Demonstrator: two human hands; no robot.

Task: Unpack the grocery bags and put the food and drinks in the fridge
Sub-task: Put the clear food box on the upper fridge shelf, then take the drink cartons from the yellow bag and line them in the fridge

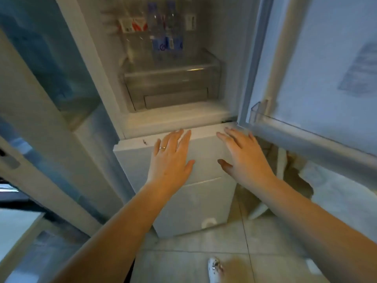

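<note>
In the head view, the white upright fridge [163,111] is seen with its upper door [318,78] swung open to the right. Both hands are held flat, fingers straight and spread, nothing gripped: the left hand [171,158], bearing a thin ring, and the right hand [244,154] are placed against the white lower freezer door [204,193]. Blue-labelled clear bottles [167,44] and a red-and-white carton [133,24] are stored above the translucent crisper drawer [171,86].

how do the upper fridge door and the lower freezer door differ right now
The upper fridge door stands swung wide open to the right; the lower freezer door is shut or nearly so. No hand touches the upper door; the left hand and right hand lie open against the lower door. Both doors are white.
</note>
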